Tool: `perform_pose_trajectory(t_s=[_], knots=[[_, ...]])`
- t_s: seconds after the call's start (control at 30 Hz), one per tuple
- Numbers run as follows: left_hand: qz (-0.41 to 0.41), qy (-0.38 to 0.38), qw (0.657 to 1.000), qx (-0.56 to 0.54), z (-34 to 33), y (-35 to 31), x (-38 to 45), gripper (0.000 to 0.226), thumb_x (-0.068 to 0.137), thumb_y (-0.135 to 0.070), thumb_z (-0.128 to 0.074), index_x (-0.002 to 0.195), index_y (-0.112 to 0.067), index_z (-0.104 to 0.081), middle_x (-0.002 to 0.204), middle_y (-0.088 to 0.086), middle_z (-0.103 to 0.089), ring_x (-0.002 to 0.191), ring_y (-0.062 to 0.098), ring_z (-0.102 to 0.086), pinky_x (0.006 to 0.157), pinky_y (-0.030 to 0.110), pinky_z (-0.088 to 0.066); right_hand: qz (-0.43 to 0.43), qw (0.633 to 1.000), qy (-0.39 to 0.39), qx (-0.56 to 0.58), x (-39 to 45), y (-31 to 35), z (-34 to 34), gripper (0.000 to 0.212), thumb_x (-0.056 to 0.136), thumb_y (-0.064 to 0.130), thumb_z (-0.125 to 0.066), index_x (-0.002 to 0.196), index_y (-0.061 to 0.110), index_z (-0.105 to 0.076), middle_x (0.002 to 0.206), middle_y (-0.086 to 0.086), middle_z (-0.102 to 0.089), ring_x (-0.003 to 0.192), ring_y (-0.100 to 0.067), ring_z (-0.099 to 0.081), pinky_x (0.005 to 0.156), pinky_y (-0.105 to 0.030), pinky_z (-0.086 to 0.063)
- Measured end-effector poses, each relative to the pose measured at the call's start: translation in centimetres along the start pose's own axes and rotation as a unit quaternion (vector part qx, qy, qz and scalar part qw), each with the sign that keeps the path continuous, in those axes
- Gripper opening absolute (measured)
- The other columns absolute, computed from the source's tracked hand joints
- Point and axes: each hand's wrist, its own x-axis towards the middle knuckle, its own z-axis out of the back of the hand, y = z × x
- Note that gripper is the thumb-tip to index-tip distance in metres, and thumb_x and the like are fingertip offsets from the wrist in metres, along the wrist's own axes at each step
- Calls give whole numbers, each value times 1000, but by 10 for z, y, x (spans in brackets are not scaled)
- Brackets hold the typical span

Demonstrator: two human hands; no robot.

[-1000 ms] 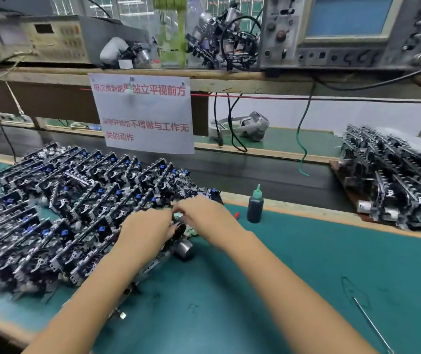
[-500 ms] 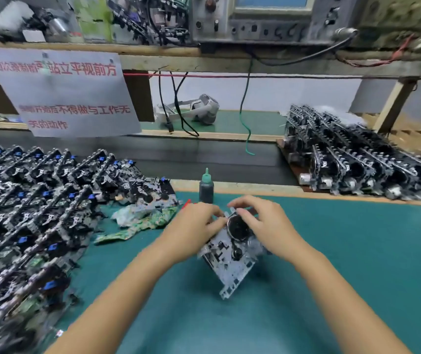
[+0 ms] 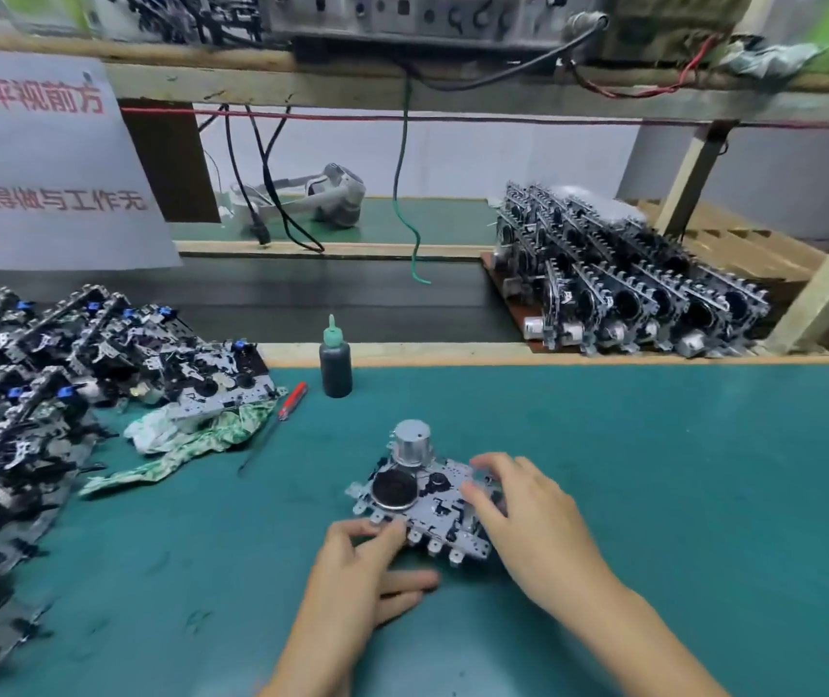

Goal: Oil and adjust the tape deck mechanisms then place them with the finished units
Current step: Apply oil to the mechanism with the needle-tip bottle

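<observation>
Both hands grip the mechanism [image 3: 427, 500]: left hand [image 3: 367, 570] pinches its near edge, right hand [image 3: 518, 515] curls over its right side; a careless reach for the oil bottle [image 3: 335, 362] beyond them could topple it

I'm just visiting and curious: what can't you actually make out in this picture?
- Head view: the right hand covers the right side of the tape deck mechanism.
- How the left hand grips its near edge: blurred.
- The paper sign: cut off by the left edge.
- The oil bottle: too dark to show its level.

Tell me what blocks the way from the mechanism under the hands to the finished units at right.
Nothing visible does: bare green mat lies between the mechanism and the finished units.
</observation>
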Motion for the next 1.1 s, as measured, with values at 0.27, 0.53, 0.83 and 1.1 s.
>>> perform_pose_trajectory(t_s=[0.27,0.53,0.83,1.1], knots=[[-149,41,829,538,24,-9,-16,27,74,-53,-71,85,-34,-56,60,-27,-64,53,-5,-55,65,18,-48,81,979,72,174,20,-24,7,36,92,0,-54,111,30,-62,113,7,-65,96,-9,-64,90,-21,-46],[-308,184,701,616,40,-38,49,124,50,-68,-79,145,-37,-6,140,-32,-12,131,-13,-13,103,0,-9,84,955,47,281,21,-31,-5,48,93,-3,-51,106,44,-54,114,13,-62,102,15,-54,87,-6,-41],[-319,219,753,532,45,-28,64,97,53,-60,-73,128,-59,-12,134,-38,-26,125,-20,-26,100,1,-22,76,957,32,276,15,-33,-5,36,93,4,-54,104,38,-57,111,17,-60,104,5,-58,80,-2,-39],[-292,231,779,504,49,-24,65,108,55,-56,-78,140,-49,-12,141,-36,-23,131,-16,-24,106,6,-21,79,966,21,246,13,-34,-8,31,95,10,-53,106,38,-57,112,19,-59,101,2,-59,79,-7,-40]])
